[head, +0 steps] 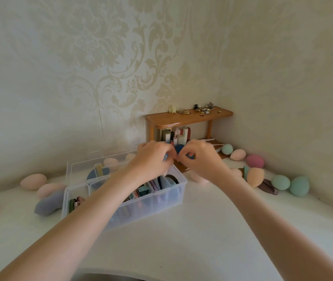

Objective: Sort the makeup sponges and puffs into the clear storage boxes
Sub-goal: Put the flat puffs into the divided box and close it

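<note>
Above clear box, blue puff in both hands.

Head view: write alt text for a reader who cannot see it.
Two hands, left hand and right hand, pinch a dark blue puff above a clear storage box of sorted puffs on a white table. Pastel egg-shaped sponges lie on both sides.

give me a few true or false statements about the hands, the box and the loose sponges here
1. Both hands hold a dark blue puff above the clear box. True.
2. The clear box is empty. False: flat puffs stand in its compartments.
3. Two teal sponges lie to the right on the table. True.
4. The wooden shelf stands left of the box. False: it stands in the corner, behind the hands and right of the box.
</note>
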`<state>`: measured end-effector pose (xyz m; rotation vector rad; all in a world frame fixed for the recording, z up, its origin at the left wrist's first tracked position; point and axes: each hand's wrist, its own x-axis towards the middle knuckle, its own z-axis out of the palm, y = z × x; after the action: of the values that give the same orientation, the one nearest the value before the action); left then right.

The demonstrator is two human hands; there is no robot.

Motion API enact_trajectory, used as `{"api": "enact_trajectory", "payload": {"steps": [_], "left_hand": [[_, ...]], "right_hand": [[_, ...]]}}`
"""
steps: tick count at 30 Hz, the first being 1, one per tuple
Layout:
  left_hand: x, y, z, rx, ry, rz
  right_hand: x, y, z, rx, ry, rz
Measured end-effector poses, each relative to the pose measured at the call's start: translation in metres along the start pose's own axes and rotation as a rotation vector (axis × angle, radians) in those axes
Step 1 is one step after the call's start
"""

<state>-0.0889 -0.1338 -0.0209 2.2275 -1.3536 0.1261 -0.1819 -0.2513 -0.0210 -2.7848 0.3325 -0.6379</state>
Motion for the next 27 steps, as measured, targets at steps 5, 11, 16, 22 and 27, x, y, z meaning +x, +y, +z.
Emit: {"api": "enact_trajectory", "payload": {"steps": [5, 11, 16, 22, 27], "left_hand": [[0.015, 0.05, 0.019, -0.088, 0.034, 0.182], [0.029, 0.089, 0.054, -0.025, -0.19, 0.268], [0.035, 0.095, 0.07, 0.037, -0.292, 0.248], [0.032, 0.099, 0.082, 0.065, -0.302, 0.272], [0.03, 0.099, 0.088, 0.207, -0.364, 0.27]], "right_hand": [[-0.007, 0.066, -0.036, -0.242, 0.029, 0.527], [-0.055, 0.144, -0.037, -0.446, -0.284, 0.709], [-0.059, 0.155, -0.028, -0.388, -0.323, 0.681], [-0.049, 0.163, -0.024, -0.008, -0.048, 0.553], [-0.033, 0.156, -0.017, 0.237, 0.092, 0.537]]}}
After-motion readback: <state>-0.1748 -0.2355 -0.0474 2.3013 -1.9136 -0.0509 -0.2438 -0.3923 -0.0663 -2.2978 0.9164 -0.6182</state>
